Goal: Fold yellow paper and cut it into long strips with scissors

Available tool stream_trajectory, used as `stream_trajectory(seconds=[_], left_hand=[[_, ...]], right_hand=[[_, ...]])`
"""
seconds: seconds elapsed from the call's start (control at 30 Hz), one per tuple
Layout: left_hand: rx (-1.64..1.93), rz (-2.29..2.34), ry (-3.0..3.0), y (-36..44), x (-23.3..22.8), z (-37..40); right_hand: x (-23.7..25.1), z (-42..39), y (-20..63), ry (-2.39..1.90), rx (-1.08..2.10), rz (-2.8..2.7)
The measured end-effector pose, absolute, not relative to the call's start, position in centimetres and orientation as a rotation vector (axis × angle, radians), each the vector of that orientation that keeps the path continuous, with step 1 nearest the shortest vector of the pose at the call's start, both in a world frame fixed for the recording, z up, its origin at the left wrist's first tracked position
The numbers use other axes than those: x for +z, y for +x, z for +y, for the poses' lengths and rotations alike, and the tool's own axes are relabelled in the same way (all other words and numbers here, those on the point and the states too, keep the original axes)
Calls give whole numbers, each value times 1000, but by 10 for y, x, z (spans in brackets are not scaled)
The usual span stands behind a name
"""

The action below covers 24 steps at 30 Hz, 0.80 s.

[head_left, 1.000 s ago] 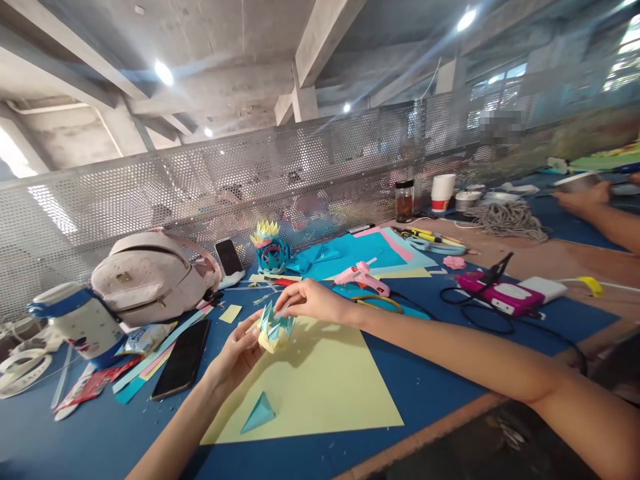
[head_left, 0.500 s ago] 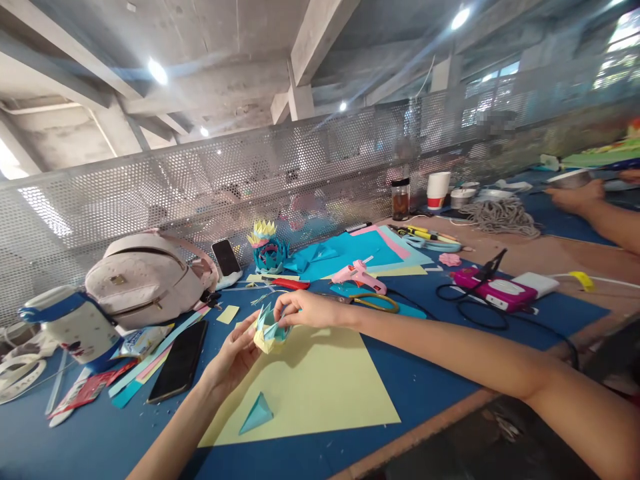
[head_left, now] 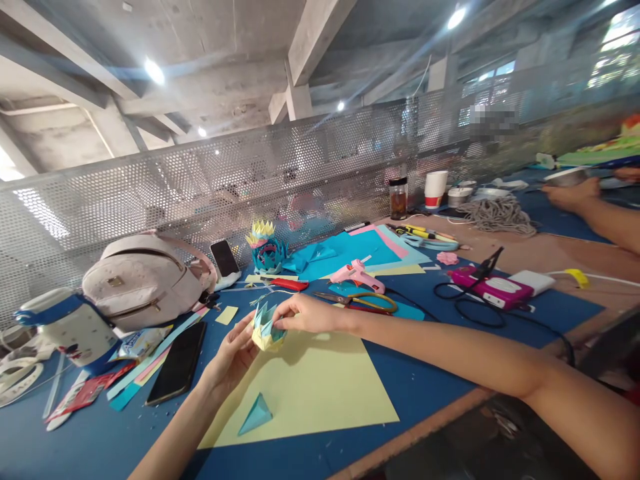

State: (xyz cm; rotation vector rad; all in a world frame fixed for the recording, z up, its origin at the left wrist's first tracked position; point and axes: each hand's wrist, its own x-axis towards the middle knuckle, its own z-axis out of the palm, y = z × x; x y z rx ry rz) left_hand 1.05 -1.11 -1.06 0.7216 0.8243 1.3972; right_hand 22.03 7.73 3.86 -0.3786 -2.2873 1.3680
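A small folded paper flower (head_left: 266, 333), yellow outside with pointed light-blue petals inside, is held up over a yellow paper sheet (head_left: 320, 390). My left hand (head_left: 235, 350) grips its left side, with fingers closed around the outer petals. From the right, my right hand (head_left: 303, 313) pinches at the blue petals on the rim; its fingertips are partly hidden. On the sheet below lies a single folded blue paper triangle (head_left: 256, 415). Behind the hands stands a larger paper lotus (head_left: 270, 253) in dark blue with a yellow crown on top.
Scissors (head_left: 373, 302), a pink glue gun (head_left: 357, 275) and a red cutter (head_left: 290, 285) lie beyond my hands. A black phone (head_left: 177, 365), backpack (head_left: 140, 280) and tumbler (head_left: 65, 327) are at left. A magenta device (head_left: 493, 288) with cables sits right. Another person's hand (head_left: 573, 195) is far right.
My right hand has shifted slightly on the flower's rim, and the blue petals show more openly. The scissors' blades are now more visible. The view has moved a little.
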Motion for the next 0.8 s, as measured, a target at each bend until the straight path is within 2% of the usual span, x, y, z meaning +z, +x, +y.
stream_trajectory(seconds=[0.8], left_hand=[[1490, 882, 741, 17, -15, -9]], right_hand=[[30, 63, 218, -464, 1518, -2088]])
